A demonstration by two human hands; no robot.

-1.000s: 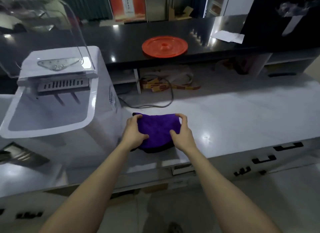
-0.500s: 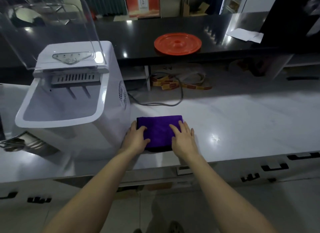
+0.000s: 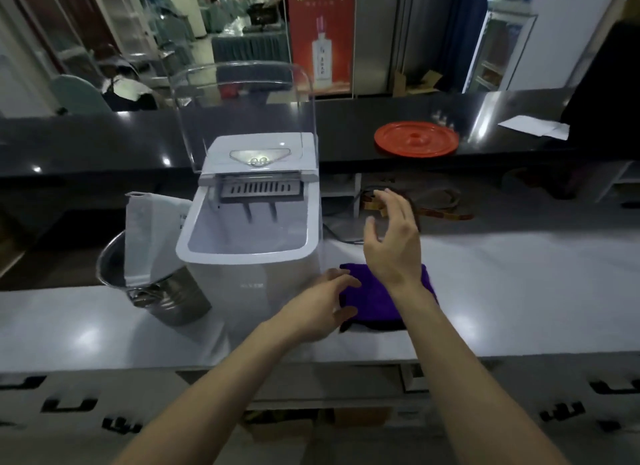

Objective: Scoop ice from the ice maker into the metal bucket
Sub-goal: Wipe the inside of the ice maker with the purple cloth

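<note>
Both hands are empty and relaxed-open. The left hand [image 3: 318, 312] hovers low at the left edge of the folded purple cloth [image 3: 377, 298], fingers loosely spread; whether the fingertips touch the cloth cannot be told. The right hand [image 3: 394, 246] is raised above the cloth, fingers spread, gripping nothing. Half a second ago both hands lay flat on the cloth; the right hand has since lifted clear and the left has slid to the cloth's near-left corner. The cloth remains flat on the white bench [image 3: 519, 291], just right of the ice maker [image 3: 252, 288]. Judgement: work on the cloth is finished and both hands are free for scooping, which has not begun. The ice maker stands with its clear lid [image 3: 242, 94] raised, leaving the ice basin open; no separate ice pieces can be made out in it. The metal bucket [image 3: 173, 302] stands just beside the ice maker's left side, tilted in this wide view, with a white bag-like sheet [image 3: 152, 229] upright inside it. No scoop is identifiable; the metal items at the bucket's mouth are too indistinct to name. Next requirement: find a scoop and clear the sheet from the bucket if it blocks filling. An orange-red round lid [image 3: 415, 139] lies on the dark rear counter, well apart.
</note>
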